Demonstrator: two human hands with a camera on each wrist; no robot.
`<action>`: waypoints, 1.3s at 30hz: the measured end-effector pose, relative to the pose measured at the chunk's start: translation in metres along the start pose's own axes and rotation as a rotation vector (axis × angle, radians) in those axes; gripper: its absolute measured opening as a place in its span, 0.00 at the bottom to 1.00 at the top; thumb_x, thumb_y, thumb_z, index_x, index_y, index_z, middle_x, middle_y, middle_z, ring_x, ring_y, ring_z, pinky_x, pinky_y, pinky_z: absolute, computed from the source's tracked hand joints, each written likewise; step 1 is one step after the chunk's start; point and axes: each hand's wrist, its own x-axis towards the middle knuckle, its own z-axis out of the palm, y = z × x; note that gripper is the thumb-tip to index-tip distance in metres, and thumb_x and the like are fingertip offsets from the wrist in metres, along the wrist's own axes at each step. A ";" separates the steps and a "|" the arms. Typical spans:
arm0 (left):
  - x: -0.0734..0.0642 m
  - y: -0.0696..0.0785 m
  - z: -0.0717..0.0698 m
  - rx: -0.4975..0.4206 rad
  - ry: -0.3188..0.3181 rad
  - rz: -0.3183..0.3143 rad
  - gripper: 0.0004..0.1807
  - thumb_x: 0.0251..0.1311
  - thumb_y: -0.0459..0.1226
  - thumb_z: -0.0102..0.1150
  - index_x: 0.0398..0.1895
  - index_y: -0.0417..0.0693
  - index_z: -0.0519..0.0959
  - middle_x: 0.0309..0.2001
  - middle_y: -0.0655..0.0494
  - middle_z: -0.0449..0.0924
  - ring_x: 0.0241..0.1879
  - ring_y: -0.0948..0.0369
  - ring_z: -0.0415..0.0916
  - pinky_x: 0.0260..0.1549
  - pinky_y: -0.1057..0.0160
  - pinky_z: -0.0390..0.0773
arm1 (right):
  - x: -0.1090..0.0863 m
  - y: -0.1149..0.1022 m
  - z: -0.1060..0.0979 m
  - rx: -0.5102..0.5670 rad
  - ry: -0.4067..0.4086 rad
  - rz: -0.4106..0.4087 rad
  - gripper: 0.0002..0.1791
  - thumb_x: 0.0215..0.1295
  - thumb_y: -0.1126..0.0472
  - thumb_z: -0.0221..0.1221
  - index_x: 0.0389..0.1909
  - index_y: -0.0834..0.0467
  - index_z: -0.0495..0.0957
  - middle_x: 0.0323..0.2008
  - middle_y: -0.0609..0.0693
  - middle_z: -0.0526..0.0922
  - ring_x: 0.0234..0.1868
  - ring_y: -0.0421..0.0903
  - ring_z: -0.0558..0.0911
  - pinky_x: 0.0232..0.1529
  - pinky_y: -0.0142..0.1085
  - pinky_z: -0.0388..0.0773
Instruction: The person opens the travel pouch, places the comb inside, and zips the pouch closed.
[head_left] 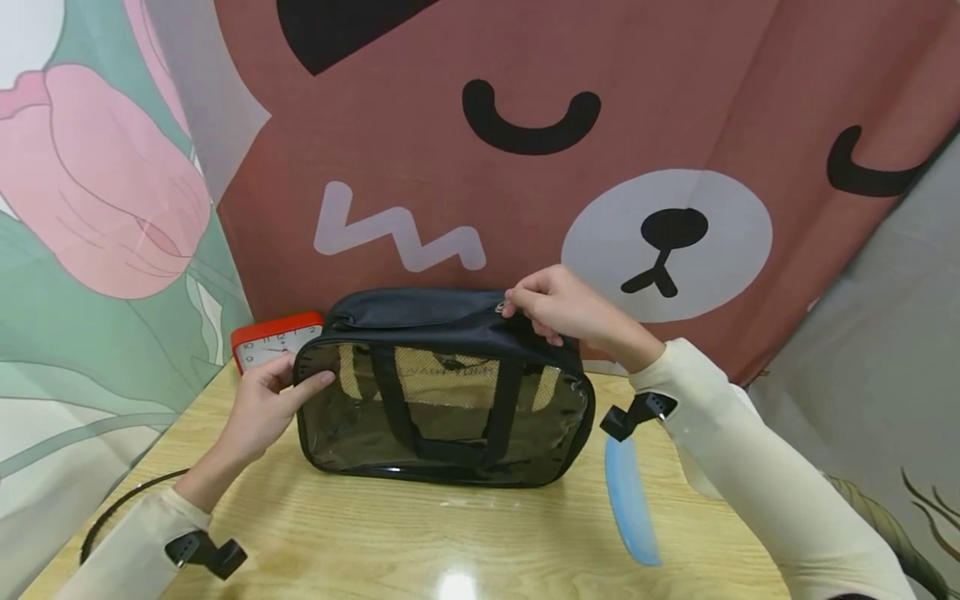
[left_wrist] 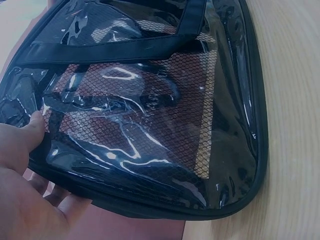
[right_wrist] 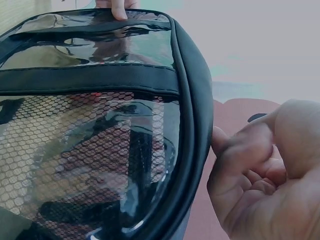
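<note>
A black toiletry bag (head_left: 360,417) with see-through smoky panels and dark strap handles stands upright on the table. My left hand (head_left: 262,400) grips its left end, thumb on the clear front panel and fingers behind the edge, as the left wrist view also shows. On the bag's top, my right hand (head_left: 558,304) pinches a small metal zipper pull (head_left: 500,307) between thumb and forefinger. In the right wrist view the curled fingers of the right hand (right_wrist: 265,170) are close against the black top edge, and the pull is hidden. Mesh shows through the clear panel (left_wrist: 125,115).
Behind the bag's left end leans a red-framed clock (head_left: 277,337), partly covered. A blue comb (head_left: 632,500) lies on the wooden table (head_left: 450,533) to the right. A thin dark cord (head_left: 112,508) curves by the left forearm. A printed cloth (head_left: 525,208) hangs close behind.
</note>
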 end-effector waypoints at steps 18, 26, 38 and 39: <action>0.001 -0.001 0.003 -0.011 0.006 0.017 0.09 0.64 0.34 0.70 0.41 0.36 0.84 0.33 0.74 0.83 0.38 0.70 0.79 0.42 0.72 0.77 | 0.009 -0.023 0.007 -0.079 -0.095 0.121 0.18 0.81 0.48 0.49 0.42 0.51 0.85 0.11 0.42 0.55 0.12 0.42 0.51 0.15 0.36 0.49; 0.001 -0.002 0.002 0.032 0.012 0.035 0.10 0.64 0.35 0.70 0.44 0.38 0.84 0.36 0.74 0.83 0.43 0.72 0.78 0.45 0.75 0.74 | 0.014 -0.031 0.012 -0.097 -0.101 0.122 0.19 0.81 0.47 0.49 0.41 0.49 0.86 0.10 0.41 0.62 0.11 0.41 0.51 0.16 0.36 0.49; -0.003 0.003 0.004 0.052 0.090 0.026 0.11 0.61 0.35 0.73 0.34 0.39 0.79 0.31 0.72 0.80 0.40 0.72 0.76 0.40 0.74 0.73 | 0.019 -0.042 0.017 -0.107 -0.144 0.120 0.18 0.82 0.49 0.48 0.43 0.49 0.87 0.09 0.42 0.56 0.11 0.41 0.49 0.16 0.36 0.49; -0.003 0.003 0.004 0.048 0.090 0.023 0.12 0.61 0.35 0.73 0.33 0.39 0.78 0.30 0.71 0.79 0.39 0.72 0.76 0.39 0.74 0.73 | 0.019 -0.044 0.018 -0.101 -0.148 0.113 0.18 0.82 0.49 0.49 0.43 0.50 0.87 0.09 0.42 0.56 0.11 0.40 0.49 0.16 0.36 0.49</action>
